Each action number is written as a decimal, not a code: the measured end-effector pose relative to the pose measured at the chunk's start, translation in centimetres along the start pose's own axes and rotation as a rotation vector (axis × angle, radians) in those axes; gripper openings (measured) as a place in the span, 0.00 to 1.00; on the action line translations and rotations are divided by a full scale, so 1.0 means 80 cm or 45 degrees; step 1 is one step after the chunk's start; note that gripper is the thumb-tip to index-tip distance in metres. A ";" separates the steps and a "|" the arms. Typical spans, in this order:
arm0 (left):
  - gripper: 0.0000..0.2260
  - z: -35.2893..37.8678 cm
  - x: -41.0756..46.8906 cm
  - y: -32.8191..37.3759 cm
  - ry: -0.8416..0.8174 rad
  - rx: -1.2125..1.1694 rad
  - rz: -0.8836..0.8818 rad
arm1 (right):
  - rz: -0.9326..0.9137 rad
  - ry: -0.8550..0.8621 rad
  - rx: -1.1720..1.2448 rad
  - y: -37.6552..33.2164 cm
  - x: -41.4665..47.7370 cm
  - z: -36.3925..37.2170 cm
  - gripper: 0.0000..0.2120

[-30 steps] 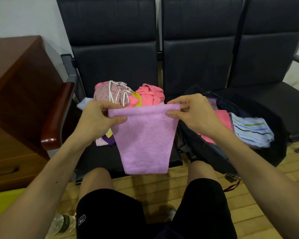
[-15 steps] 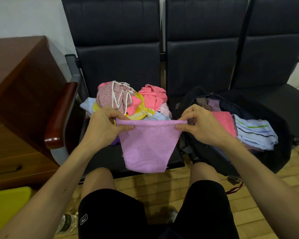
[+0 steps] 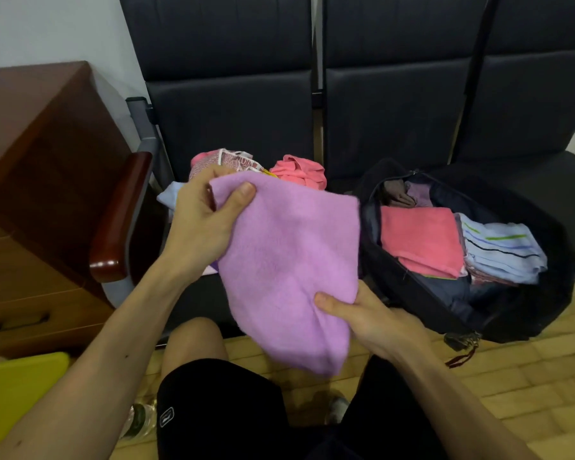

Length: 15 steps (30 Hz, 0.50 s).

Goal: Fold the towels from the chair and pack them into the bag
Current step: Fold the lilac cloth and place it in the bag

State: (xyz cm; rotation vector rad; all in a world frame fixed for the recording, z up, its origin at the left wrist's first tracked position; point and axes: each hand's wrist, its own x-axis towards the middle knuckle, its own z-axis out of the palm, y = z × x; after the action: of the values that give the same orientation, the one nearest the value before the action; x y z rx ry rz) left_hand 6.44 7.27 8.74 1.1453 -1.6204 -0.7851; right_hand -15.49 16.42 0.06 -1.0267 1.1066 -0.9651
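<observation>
Lilac terry towel point(image 3: 289, 260): held in the air over the person's knees, in front of the black padded chair point(image 3: 233, 111), just left of the bag. It hangs slanted, upper edge high at left, lower end bunched.

Left hand point(image 3: 203, 220): pinches the towel's upper left corner, thumb on the front face, fingers curled behind.

Right hand point(image 3: 369, 318): grips the towel low on its right side, thumb pressed on the front, fingers under the cloth and hidden.

Heap of unfolded towels point(image 3: 299, 172) (pink, patterned, pale blue): on the chair seat behind the lilac towel, partly covered by it.

Black soft bag point(image 3: 545, 307): open on the next seat. Inside lie a folded pink towel point(image 3: 419, 240) and, touching its right side, a folded pale blue striped towel point(image 3: 502, 254).

Brown wooden drawer unit point(image 3: 40, 161): left of the chair.
</observation>
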 end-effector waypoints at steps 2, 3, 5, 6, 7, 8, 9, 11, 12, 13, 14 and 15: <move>0.09 -0.004 0.005 -0.017 0.058 0.092 -0.178 | 0.022 -0.002 0.154 -0.007 -0.003 0.003 0.06; 0.09 -0.005 0.006 -0.025 0.055 0.065 -0.294 | 0.014 -0.025 0.194 -0.013 -0.005 0.007 0.06; 0.07 -0.002 0.006 -0.035 0.023 -0.142 -0.540 | 0.026 0.001 0.271 -0.025 -0.009 0.014 0.05; 0.05 0.003 0.003 -0.039 0.013 -0.299 -0.675 | 0.042 0.027 0.314 -0.030 -0.011 0.017 0.06; 0.05 0.008 -0.002 -0.042 0.000 -0.468 -0.814 | 0.063 0.055 0.366 -0.034 -0.012 0.018 0.06; 0.07 0.012 -0.008 -0.047 -0.027 -0.658 -0.941 | 0.086 0.069 0.419 -0.041 -0.014 0.021 0.06; 0.12 0.016 -0.016 -0.055 -0.064 -0.862 -1.015 | 0.089 0.071 0.464 -0.042 -0.014 0.022 0.09; 0.24 0.027 -0.036 -0.072 -0.120 -1.226 -1.033 | 0.083 0.079 0.544 -0.049 -0.013 0.023 0.15; 0.30 0.033 -0.046 -0.078 -0.137 -1.366 -1.029 | 0.081 0.093 0.574 -0.054 -0.013 0.025 0.15; 0.34 0.040 -0.056 -0.084 -0.150 -1.468 -1.044 | 0.071 0.102 0.597 -0.055 -0.012 0.023 0.15; 0.37 0.047 -0.066 -0.090 -0.193 -1.552 -1.055 | 0.068 0.115 0.619 -0.058 -0.012 0.022 0.16; 0.40 0.054 -0.076 -0.096 -0.278 -1.624 -1.053 | 0.061 0.122 0.640 -0.059 -0.011 0.020 0.16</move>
State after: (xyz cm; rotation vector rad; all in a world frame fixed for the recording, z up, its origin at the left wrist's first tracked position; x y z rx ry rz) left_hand 5.33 10.13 -1.50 0.6894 -0.4097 -2.1000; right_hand -14.52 16.36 5.03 -0.5474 0.8948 -1.1861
